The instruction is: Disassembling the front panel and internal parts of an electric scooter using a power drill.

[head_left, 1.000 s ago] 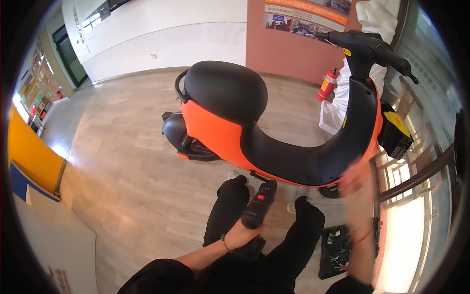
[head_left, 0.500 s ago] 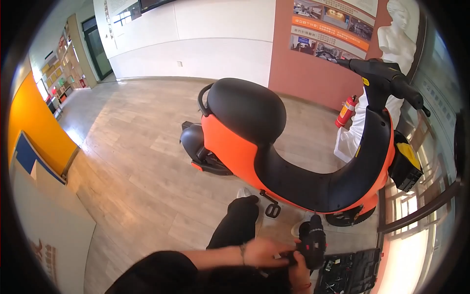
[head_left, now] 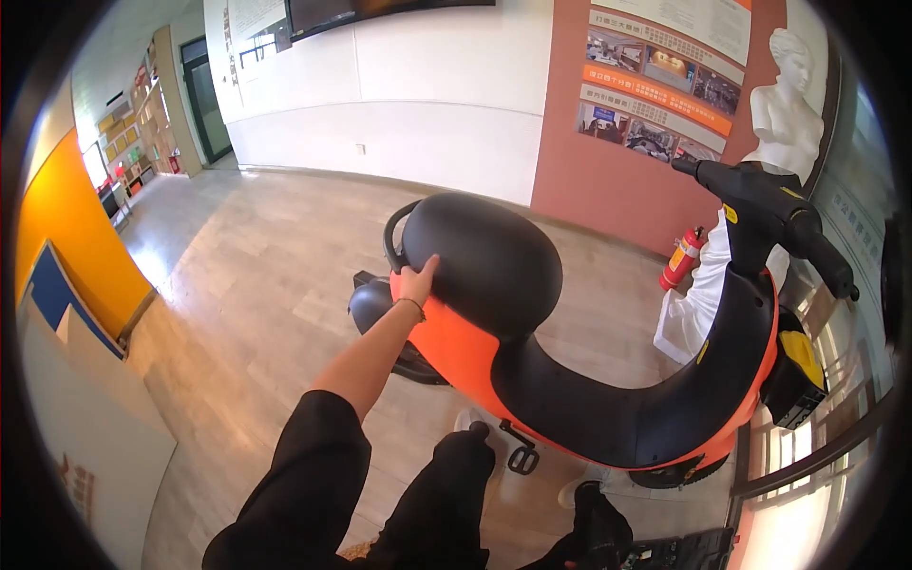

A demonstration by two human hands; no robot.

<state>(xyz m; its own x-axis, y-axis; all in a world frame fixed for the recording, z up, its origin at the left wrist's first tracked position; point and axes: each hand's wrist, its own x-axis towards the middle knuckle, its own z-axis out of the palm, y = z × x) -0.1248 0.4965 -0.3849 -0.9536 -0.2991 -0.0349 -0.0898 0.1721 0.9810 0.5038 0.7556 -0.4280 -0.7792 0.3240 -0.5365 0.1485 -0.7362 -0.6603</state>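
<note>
An orange and black scooter [head_left: 454, 347] with pedals stands in front of me, its handlebar at the right. My left arm reaches forward, and my left hand [head_left: 416, 287] grips the rear side edge of its black seat [head_left: 489, 256], close to the curved grab rail [head_left: 389, 233]. Some of those fingers are hidden by the hand itself. At the lower edge, a black cordless drill [head_left: 604, 545] with red marks shows in part before my dark trouser leg. Only a sliver of my right hand [head_left: 570, 564] appears beside the drill; most of it is cut off.
An open black tool case [head_left: 679, 551] lies at the lower right. A pedal [head_left: 522, 460] sticks out near my feet. Beyond the scooter stand a red fire extinguisher [head_left: 681, 258] and a white bust [head_left: 787, 100]. Glass panels run along the right; pale boards lean at left.
My left hand has left the drill, stretched forward and taken hold of the seat's rear edge. The view has tilted upward, so the drill and tool case sit lower in the picture.
</note>
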